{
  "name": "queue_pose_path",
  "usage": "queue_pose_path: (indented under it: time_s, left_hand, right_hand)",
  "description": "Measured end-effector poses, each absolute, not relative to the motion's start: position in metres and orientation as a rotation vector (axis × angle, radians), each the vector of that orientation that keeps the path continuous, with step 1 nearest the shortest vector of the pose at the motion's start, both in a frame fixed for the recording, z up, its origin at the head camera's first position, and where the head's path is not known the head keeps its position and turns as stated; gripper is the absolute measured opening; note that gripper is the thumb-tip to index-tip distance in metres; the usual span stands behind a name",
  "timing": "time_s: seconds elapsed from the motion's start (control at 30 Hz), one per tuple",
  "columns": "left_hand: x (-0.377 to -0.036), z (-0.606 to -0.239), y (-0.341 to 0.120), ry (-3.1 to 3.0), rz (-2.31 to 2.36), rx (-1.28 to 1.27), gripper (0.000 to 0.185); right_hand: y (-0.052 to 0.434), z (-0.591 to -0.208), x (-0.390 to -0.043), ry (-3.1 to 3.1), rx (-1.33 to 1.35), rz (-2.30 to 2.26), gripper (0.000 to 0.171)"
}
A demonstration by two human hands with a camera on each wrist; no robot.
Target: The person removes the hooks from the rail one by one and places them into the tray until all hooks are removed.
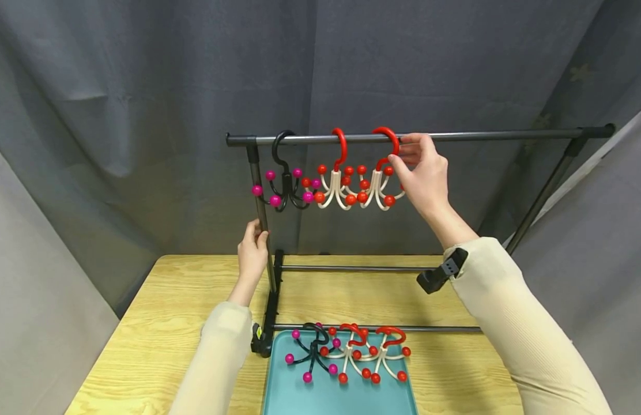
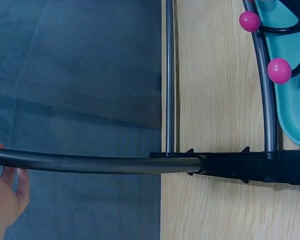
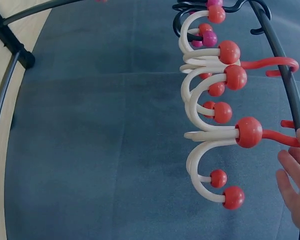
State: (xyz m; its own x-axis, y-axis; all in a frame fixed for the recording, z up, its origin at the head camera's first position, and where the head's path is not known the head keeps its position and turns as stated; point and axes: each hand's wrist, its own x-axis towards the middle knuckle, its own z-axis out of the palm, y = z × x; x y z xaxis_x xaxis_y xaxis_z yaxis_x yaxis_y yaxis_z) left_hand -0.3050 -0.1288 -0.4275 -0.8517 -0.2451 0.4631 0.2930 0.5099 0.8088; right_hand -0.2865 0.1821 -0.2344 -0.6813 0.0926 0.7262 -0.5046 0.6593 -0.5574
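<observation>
A black hanger (image 1: 286, 183) with pink ball tips hangs at the left of the rack's top bar (image 1: 481, 136). To its right hang two white hangers with red hooks and red ball tips, a middle one (image 1: 335, 187) and a right one (image 1: 374, 187). My right hand (image 1: 424, 173) pinches the right one's red hook (image 3: 280, 138) at the bar between thumb and fingers, other fingers spread in the right wrist view. Lower down, my left hand (image 1: 253, 253) grips the rack's left upright post (image 2: 100, 163), fingers behind it.
On the wooden table (image 1: 144, 346), a teal tray (image 1: 346, 403) carries a black hanger (image 1: 313, 351) and two white-and-red hangers (image 1: 384, 354). The rack's lower bars (image 1: 351, 268) cross the tabletop behind the tray. Grey curtains (image 1: 144, 144) hang behind.
</observation>
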Motion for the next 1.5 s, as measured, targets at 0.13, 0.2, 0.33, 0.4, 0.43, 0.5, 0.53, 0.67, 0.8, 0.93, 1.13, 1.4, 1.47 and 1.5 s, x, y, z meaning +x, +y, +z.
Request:
queue_pose_path:
  time_s: [0.13,0.2,0.33,0.4,0.43,0.5,0.53,0.67,0.8,0.93,1.13,1.4,1.47,1.5]
  left_hand:
    - [-0.305,-0.428,-0.129,-2.236,-1.321,-0.026,0.026]
    - [-0.305,-0.428,-0.129,-2.248,-1.314,-0.02,0.027]
    - [-0.305,-0.427,-0.128,-2.261,-1.323,-0.013,0.028]
    - [-0.304,-0.427,-0.128,-2.258,-1.329,-0.007,0.027]
    - [-0.304,-0.427,-0.128,-2.256,-1.329,-0.008,0.026]
    - [-0.304,-0.427,-0.128,-2.252,-1.328,-0.009,0.026]
    - [-0.304,-0.427,-0.128,-2.249,-1.327,-0.012,0.025]
    - [-0.304,-0.427,-0.127,-2.254,-1.322,-0.02,0.024]
    - [-0.303,-0.425,-0.128,-2.259,-1.324,-0.026,0.024]
    - [-0.303,-0.423,-0.129,-2.259,-1.347,-0.038,0.024]
    - [-0.303,-0.424,-0.13,-2.26,-1.326,-0.031,0.023]
    - [-0.304,-0.424,-0.13,-2.262,-1.33,-0.02,0.024]
    - [-0.305,-0.424,-0.129,-2.266,-1.334,-0.018,0.024]
    - [-0.305,-0.424,-0.129,-2.268,-1.334,-0.018,0.024]
  right_hand:
    - [0.181,-0.232,-0.288,-2.109,0.298,1.041,0.035]
    - [0.18,-0.231,-0.288,-2.107,0.281,1.039,0.034]
    - [0.18,-0.23,-0.287,-2.103,0.274,1.023,0.031]
    - [0.18,-0.229,-0.286,-2.098,0.286,1.016,0.03]
    - [0.179,-0.229,-0.286,-2.093,0.29,1.016,0.029]
    - [0.18,-0.228,-0.285,-2.088,0.288,1.01,0.028]
    - [0.18,-0.227,-0.284,-2.082,0.287,1.007,0.028]
    - [0.181,-0.222,-0.28,-2.051,0.304,0.984,0.027]
    - [0.184,-0.216,-0.272,-2.003,0.346,0.94,0.027]
    - [0.188,-0.211,-0.264,-1.963,0.359,0.925,0.028]
    - [0.196,-0.208,-0.252,-1.942,0.319,0.929,0.029]
    - [0.205,-0.214,-0.232,-1.919,0.301,0.951,0.029]
    - [0.207,-0.216,-0.226,-1.918,0.315,0.954,0.029]
    - [0.209,-0.217,-0.224,-1.916,0.323,0.956,0.029]
